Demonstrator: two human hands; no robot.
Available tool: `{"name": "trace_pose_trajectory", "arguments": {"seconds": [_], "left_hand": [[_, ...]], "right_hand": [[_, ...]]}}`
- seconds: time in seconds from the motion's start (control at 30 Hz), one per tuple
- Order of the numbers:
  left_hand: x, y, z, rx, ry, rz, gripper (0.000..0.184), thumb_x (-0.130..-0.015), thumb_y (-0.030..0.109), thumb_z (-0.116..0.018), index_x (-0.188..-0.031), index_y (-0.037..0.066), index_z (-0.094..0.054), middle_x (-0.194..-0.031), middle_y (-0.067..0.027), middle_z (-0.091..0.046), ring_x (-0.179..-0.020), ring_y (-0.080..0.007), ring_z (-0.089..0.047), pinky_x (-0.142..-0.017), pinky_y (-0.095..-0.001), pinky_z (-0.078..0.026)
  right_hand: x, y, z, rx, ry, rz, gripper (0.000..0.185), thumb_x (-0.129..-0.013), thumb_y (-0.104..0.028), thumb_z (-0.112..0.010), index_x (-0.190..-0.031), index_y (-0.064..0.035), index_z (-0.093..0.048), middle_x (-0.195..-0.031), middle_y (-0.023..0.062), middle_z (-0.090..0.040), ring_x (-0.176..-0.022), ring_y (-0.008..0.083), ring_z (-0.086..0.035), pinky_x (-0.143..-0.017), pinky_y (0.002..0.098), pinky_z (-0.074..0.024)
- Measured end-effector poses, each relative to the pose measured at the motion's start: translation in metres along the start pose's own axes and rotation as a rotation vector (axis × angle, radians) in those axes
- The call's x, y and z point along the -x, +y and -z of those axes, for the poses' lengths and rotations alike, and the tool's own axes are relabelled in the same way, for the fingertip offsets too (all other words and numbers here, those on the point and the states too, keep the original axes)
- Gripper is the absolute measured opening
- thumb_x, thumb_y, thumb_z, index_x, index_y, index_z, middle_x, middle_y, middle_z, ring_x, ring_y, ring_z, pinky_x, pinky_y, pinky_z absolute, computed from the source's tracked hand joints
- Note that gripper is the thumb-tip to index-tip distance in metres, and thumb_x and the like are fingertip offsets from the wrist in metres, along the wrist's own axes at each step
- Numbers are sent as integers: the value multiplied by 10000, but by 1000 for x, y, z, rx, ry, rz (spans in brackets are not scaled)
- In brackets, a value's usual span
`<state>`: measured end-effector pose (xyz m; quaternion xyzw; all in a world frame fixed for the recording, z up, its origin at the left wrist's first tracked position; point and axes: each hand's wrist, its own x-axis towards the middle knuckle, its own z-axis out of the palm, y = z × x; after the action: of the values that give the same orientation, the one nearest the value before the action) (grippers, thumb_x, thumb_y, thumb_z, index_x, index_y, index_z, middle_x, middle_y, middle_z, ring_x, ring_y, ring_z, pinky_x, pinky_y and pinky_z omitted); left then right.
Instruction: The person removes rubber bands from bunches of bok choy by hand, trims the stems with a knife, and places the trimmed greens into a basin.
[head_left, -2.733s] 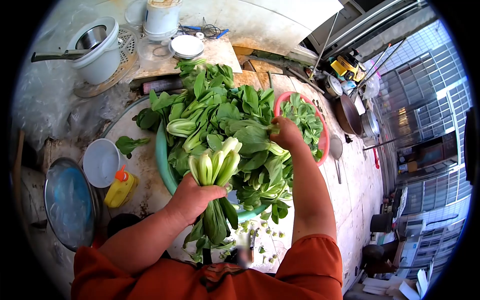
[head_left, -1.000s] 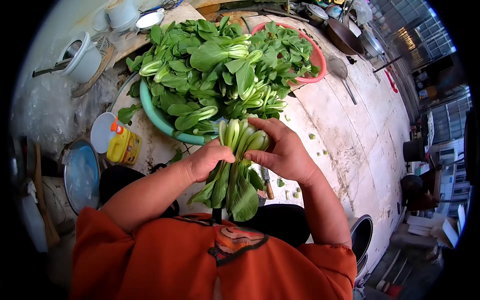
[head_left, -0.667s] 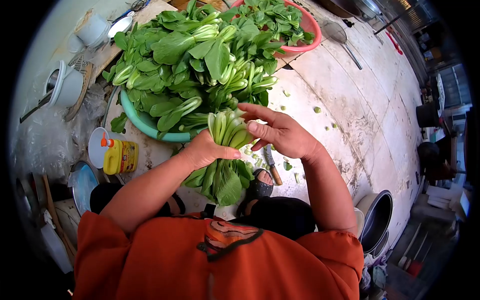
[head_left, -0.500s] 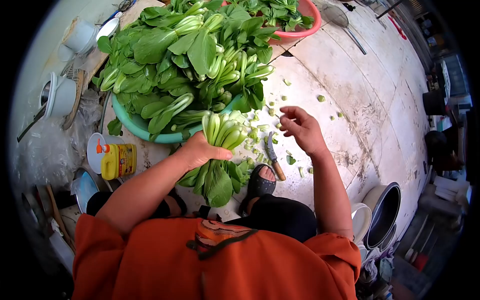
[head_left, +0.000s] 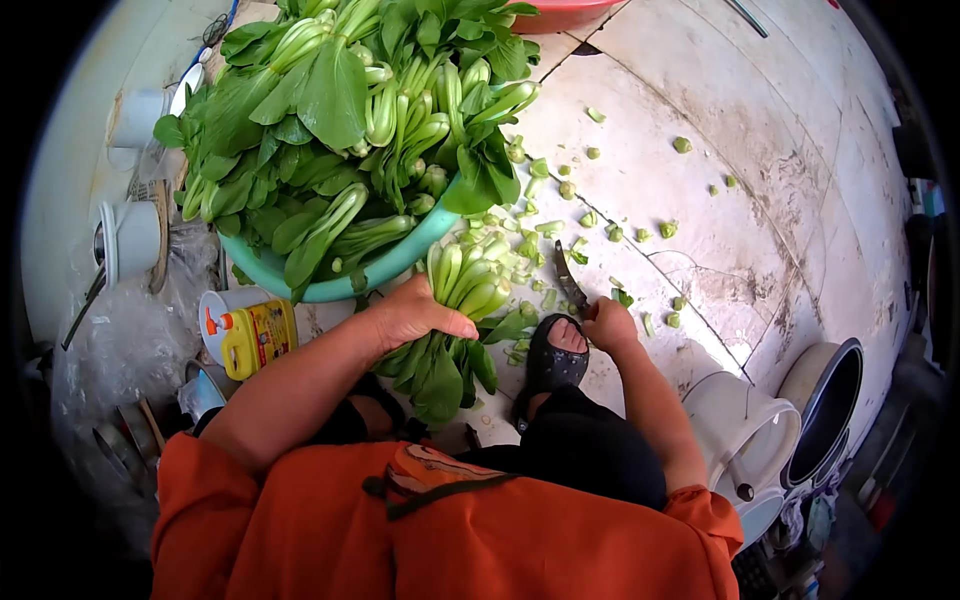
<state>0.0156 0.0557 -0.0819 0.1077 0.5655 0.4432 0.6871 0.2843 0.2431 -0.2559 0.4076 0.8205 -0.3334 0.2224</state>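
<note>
My left hand (head_left: pixel 415 312) is wrapped round a bunch of bok choy (head_left: pixel 465 278), its pale stem ends up and its leaves hanging below the fist. To the right, my right hand (head_left: pixel 609 325) is closed on the handle of a knife (head_left: pixel 570 278), whose dark blade points up and away over the floor; the handle is mostly hidden by the fingers. Beyond my left hand stands a green basin (head_left: pixel 390 262) heaped with leafy bok choy (head_left: pixel 330 110). Cut stem ends (head_left: pixel 613 232) lie scattered on the tiles around the blade.
A yellow bottle (head_left: pixel 258 335) with an orange cap stands at the left near a white bucket (head_left: pixel 135 240). At the lower right are a white bucket (head_left: pixel 745 425) and a dark-lined pot (head_left: pixel 828 410). A red basin (head_left: pixel 565 14) shows at the top. My sandalled foot (head_left: pixel 556 352) is below the knife.
My right hand has left the bunch, moved down to the floor and taken hold of the knife. My left hand still holds the bunch. The view has tilted downward.
</note>
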Motion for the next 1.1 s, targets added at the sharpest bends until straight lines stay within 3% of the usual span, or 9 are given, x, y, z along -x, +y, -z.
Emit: {"name": "trace_pose_trajectory", "arguments": {"seconds": [0.13,0.2,0.27,0.4,0.7,0.8,0.9,1.03,1.1], "left_hand": [[-7,-15,8,-19,35,37,510,-677,51,-724,-1160,-10,-572,-975,-127,-642,-864,-227,-641,-789,-361,-542],[-9,-21,11,-9,56,51,505,-679,57,-723,-1155,-16,-572,-970,-127,-642,-853,-224,-638,-780,-359,-544],[-11,-24,11,7,59,30,488,-681,64,-718,-1143,-16,-581,-965,-127,-643,-845,-218,-633,-771,-360,-544],[-9,-20,0,50,67,52,352,-697,74,-734,-1025,-8,-636,-883,-98,-664,-788,-190,-642,-760,-315,-530],[-4,-18,-5,29,42,90,361,-699,60,-724,-1043,-5,-636,-894,-91,-662,-795,-187,-642,-749,-325,-545],[-9,-24,-4,83,-6,-17,380,-692,54,-724,-1057,2,-632,-916,-96,-658,-805,-198,-642,-746,-333,-550],[-10,-26,-1,85,-39,0,412,-682,50,-730,-1077,0,-623,-932,-102,-654,-812,-205,-643,-739,-339,-556],[-10,-30,2,74,-91,11,444,-676,69,-745,-1094,-1,-616,-929,-101,-654,-811,-203,-643,-731,-340,-560],[-10,-30,1,79,-103,17,449,-675,77,-749,-1096,-1,-615,-929,-100,-654,-809,-202,-643,-730,-343,-561]], "right_hand": [[-2,5,-14,-482,18,-55,135,-719,-91,-575,-828,-15,-594,-762,123,-638,-730,227,-633,-665,343,-494],[23,-25,6,-1103,-78,130,102,-714,-53,-558,-813,-30,-547,-629,44,-513,-606,160,-534,-593,298,-442],[44,-59,25,-1044,-84,375,93,-716,-38,-564,-792,-43,-511,-619,-15,-406,-592,82,-404,-551,238,-374],[56,-105,58,-643,-26,713,178,-710,-139,-660,-829,-66,-549,-670,86,-515,-602,241,-539,-593,332,-459],[60,-120,56,-562,-32,774,199,-715,-169,-674,-853,-80,-561,-748,106,-562,-674,310,-594,-624,382,-489],[60,-123,59,-532,-32,764,202,-714,-169,-674,-852,-80,-557,-741,108,-553,-675,319,-590,-626,390,-490],[60,-122,54,-556,43,813,194,-706,-103,-693,-815,-79,-534,-675,77,-509,-590,258,-543,-552,342,-442],[62,-124,58,-566,56,836,198,-700,-111,-691,-816,-81,-535,-675,79,-509,-595,269,-544,-557,348,-445],[63,-125,62,-520,5,806,198,-708,-158,-662,-840,-75,-539,-741,111,-551,-687,331,-593,-628,395,-495]]}}
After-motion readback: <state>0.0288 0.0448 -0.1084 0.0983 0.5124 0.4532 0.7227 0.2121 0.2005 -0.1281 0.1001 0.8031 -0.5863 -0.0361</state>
